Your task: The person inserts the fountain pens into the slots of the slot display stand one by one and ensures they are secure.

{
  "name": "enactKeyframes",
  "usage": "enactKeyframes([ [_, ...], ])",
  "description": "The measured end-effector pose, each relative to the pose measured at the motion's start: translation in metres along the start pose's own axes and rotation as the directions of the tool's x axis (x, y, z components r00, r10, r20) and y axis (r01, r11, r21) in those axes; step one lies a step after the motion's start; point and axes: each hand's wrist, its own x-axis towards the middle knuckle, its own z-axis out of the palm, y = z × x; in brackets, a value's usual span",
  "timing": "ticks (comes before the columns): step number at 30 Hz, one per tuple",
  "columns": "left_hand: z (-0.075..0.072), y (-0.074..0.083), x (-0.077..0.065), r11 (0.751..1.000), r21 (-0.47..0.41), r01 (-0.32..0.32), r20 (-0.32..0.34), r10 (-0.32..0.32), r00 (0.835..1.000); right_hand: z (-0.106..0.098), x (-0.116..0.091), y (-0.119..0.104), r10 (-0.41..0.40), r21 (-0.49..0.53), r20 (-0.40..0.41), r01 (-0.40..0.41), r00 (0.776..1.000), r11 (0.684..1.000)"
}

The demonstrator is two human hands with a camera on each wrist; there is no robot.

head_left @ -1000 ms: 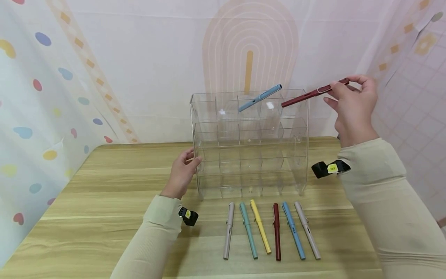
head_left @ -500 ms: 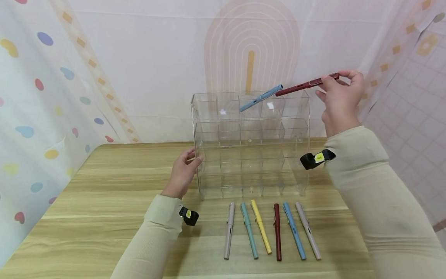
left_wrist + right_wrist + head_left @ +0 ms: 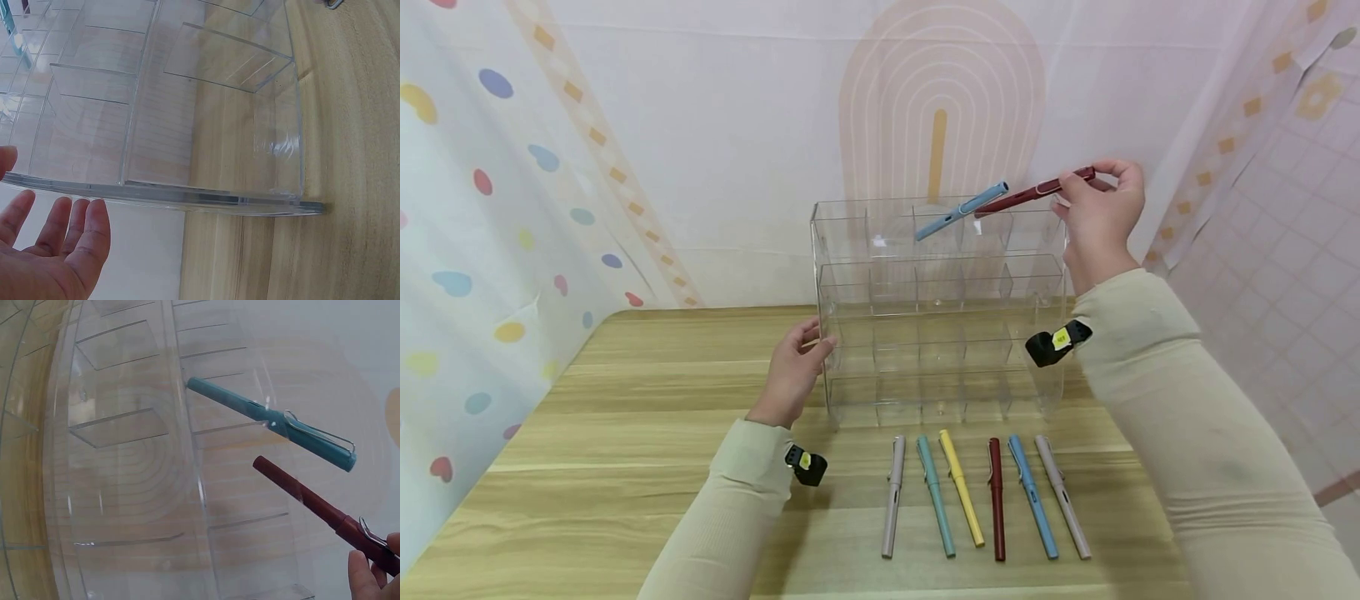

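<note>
My right hand (image 3: 1103, 218) pinches a dark red pen (image 3: 1033, 196) by its clip end, above the top tier of a clear plastic rack (image 3: 940, 312). The pen slants down to the left, its lower end by a top compartment. Beside it, a blue pen (image 3: 962, 211) leans in the top tier; in the right wrist view this blue pen (image 3: 272, 422) lies apart from the red pen (image 3: 319, 509). My left hand (image 3: 793, 371) holds the rack's left side edge. In the left wrist view, that edge passes between the thumb and the fingers (image 3: 87, 244).
On the wooden table (image 3: 647, 400) before the rack lie several pens in a row: grey (image 3: 892, 496), teal (image 3: 936, 496), yellow (image 3: 961, 487), dark red (image 3: 997, 500), blue (image 3: 1033, 496) and pale mauve (image 3: 1063, 496). A patterned curtain (image 3: 737, 150) hangs behind.
My right hand has moved left with the dark red pen, bringing its lower end over the rack's top tier near the blue pen. The left hand stays at the rack's side.
</note>
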Motion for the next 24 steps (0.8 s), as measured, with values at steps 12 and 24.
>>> enactKeyframes([
  [12, 0.000, -0.001, -0.001, 1.000, 0.008, 0.000, 0.002, 0.000, 1.000, 0.005, -0.001, 0.014, -0.028, -0.056, 0.031, 0.029, 0.999, 0.998],
  [24, 0.001, 0.001, -0.001, 1.000, -0.010, 0.001, -0.003, -0.001, 1.000, 0.005, -0.003, 0.024, -0.036, -0.080, 0.084, 0.042, 0.996, 0.996],
])
